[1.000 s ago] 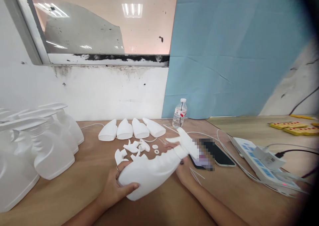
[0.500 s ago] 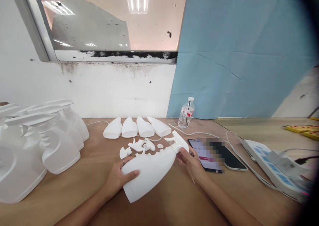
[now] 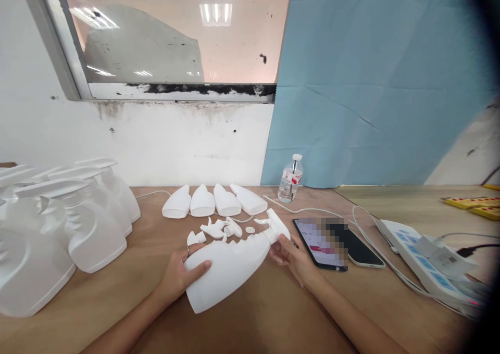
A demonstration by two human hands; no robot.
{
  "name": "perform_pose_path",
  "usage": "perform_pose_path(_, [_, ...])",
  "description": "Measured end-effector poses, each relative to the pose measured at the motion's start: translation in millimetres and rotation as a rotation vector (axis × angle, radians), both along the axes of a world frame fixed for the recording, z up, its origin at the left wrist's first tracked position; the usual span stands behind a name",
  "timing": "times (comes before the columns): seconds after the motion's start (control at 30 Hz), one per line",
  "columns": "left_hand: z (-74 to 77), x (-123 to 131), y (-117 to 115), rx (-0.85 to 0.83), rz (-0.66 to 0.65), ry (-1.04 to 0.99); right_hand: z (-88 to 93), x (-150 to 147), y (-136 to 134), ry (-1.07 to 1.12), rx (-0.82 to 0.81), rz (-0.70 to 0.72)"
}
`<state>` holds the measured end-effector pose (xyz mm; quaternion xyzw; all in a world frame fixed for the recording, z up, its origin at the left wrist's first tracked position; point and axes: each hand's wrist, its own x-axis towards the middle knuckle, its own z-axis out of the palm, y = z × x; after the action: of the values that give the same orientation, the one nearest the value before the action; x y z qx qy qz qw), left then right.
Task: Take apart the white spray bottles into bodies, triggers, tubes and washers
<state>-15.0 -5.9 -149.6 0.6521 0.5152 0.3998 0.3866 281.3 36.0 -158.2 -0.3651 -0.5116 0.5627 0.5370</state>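
Note:
A white spray bottle (image 3: 228, 273) lies tilted across the middle, its base toward the lower left. My left hand (image 3: 183, 270) is closed around the lower end, thumb on top. At the neck, my right hand (image 3: 294, 257) grips the collar of the white trigger spray head (image 3: 278, 226), which sits on the bottle. Some of the right fingers are hidden behind the neck. Just beyond the bottle are loose white plastic trigger parts (image 3: 214, 230), a small curved piece (image 3: 196, 238) and a white disc (image 3: 250, 230).
Several white hollow shells (image 3: 203, 202) stand in a row near the wall. Assembled white spray bottles (image 3: 97, 239) crowd the left. A water bottle (image 3: 290, 179), two phones (image 3: 320, 243), cables and a power strip (image 3: 417, 257) occupy the right.
The spray bottle and both hands have shifted slightly left. My right hand keeps its grip at the collar, and the loose parts look unmoved.

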Motion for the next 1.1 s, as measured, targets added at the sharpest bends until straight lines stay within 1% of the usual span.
perform_pose_path(0.07, [2.2,-3.4,0.0,0.009,-0.016,0.041,3.2,0.8,-0.2,0.015,-0.027,0.039])
perform_pose_path(0.17, [2.8,-5.9,-0.5,0.054,-0.049,0.086,6.1,4.3,0.8,0.016,-0.044,0.058])
perform_pose_path(0.27, [1.9,-5.0,-1.3,0.092,-0.043,0.069,7.4,7.5,2.5,-0.027,-0.048,0.063])
perform_pose_path(0.43, [1.2,-4.3,0.6,0.024,-0.027,-0.057,9.4,5.7,3.9,-0.099,-0.079,0.054])
perform_pose_path(0.5, [-1.5,-5.7,4.1,-0.056,-0.005,-0.184,9.2,4.3,3.3,-0.133,-0.076,0.032])
perform_pose_path(0.57, [-6.2,-7.5,8.8,-0.149,0.018,-0.332,8.8,4.1,1.4,-0.153,-0.065,-0.021])
perform_pose_path(0.63, [-11.7,-9.1,13.6,-0.214,0.018,-0.433,9.8,4.8,-1.6,-0.153,-0.049,-0.059])
perform_pose_path(0.67, [-14.2,-9.6,15.6,-0.228,0.011,-0.457,11.0,5.2,-3.3,-0.148,-0.037,-0.052])
perform_pose_path(0.73, [-17.5,-10.4,18.3,-0.238,0.0,-0.49,14.6,5.8,-6.3,-0.141,0.0,0.012])
perform_pose_path(0.8, [-18.5,-10.9,19.1,-0.245,-0.004,-0.519,18.0,5.6,-7.3,-0.135,0.044,0.071])
perform_pose_path(0.83, [-18.3,-11.1,19.1,-0.248,-0.007,-0.528,18.8,5.3,-6.7,-0.136,0.067,0.078])
perform_pose_path(0.9, [-17.3,-11.3,18.7,-0.256,-0.016,-0.539,18.2,4.5,-3.9,-0.18,0.096,0.057])
perform_pose_path(1.0, [-16.7,-11.4,19.0,-0.264,-0.022,-0.549,13.2,3.8,0.9,-0.287,0.067,0.023])
perform_pose_path(1.1, [-18.1,-11.5,20.3,-0.264,0.0,-0.555,9.3,4.3,1.3,-0.27,0.023,-0.024])
